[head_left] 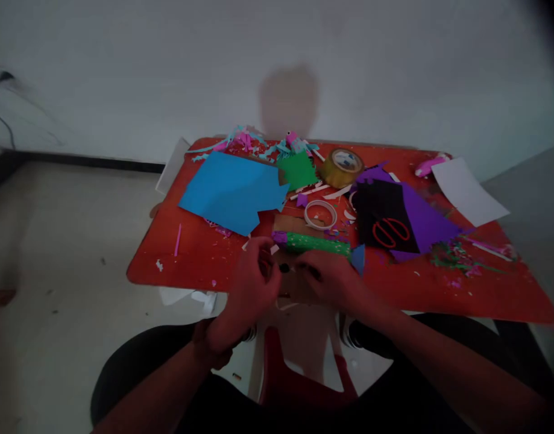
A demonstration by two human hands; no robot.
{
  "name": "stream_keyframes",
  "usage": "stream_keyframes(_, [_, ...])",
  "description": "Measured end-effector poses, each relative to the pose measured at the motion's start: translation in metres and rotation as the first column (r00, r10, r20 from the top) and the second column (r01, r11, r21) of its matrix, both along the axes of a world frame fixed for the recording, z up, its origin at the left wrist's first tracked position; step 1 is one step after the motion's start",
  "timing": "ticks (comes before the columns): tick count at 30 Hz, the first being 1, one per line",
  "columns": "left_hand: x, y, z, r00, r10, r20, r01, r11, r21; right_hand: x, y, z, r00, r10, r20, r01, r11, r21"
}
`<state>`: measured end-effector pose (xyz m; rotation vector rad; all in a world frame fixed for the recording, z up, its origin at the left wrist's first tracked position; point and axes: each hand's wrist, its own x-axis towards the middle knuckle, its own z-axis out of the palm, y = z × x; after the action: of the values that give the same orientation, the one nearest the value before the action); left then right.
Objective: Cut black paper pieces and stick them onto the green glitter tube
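Observation:
At the front edge of the red table (161, 256), my left hand (254, 277) is curled, its thumb close to its fingers. My right hand (328, 274) faces it with fingers bent and closed together. Whatever either hand holds is too small or hidden to make out. Between them shows a small dark spot (284, 267) above a brown cardboard piece (299, 288). Just beyond my fingers lies a green tube with pale specks (317, 243), with a crinkled purple end (280, 238) on its left. A blue paper scrap (358, 259) lies beside my right hand.
Farther back are a roll of white tape (321, 215), wide brown tape (342, 169), a blue sheet (226, 190) and green paper (298, 171). Red-handled scissors (391, 232) lie on black paper (378, 202) over purple paper (428, 220). A red stool (304, 386) stands below.

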<state>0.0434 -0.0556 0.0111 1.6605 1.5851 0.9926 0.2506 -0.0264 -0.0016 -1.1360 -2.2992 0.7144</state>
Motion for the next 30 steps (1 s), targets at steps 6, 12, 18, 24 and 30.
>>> stream_keyframes(6, [-0.011, 0.007, 0.006, 0.976, -0.029, -0.216, 0.022, 0.999, -0.033, -0.019, -0.007, -0.013, 0.977, 0.005, 0.214, 0.000, 1.000, -0.024])
stream_keyframes(12, [-0.008, 0.001, -0.003, 0.925, -0.089, -0.370, 0.057, 0.994, -0.097, -0.022, -0.003, -0.016, 0.963, 0.029, 0.267, -0.035, 0.999, 0.015])
stream_keyframes(18, [-0.006, 0.000, -0.011, 0.872, -0.125, -0.472, 0.068, 0.988, -0.135, -0.028, -0.001, -0.010, 0.939, 0.055, 0.339, -0.057, 0.998, -0.006])
stream_keyframes(24, [-0.006, -0.001, -0.009, 0.859, -0.140, -0.492, 0.072, 0.985, -0.154, -0.030, 0.001, -0.009, 0.936, 0.047, 0.348, -0.058, 0.998, 0.023])
stream_keyframes(30, [-0.006, 0.001, -0.010, 0.845, -0.137, -0.516, 0.053, 0.983, -0.174, -0.029, 0.004, -0.007, 0.939, 0.073, 0.337, -0.093, 0.995, 0.045])
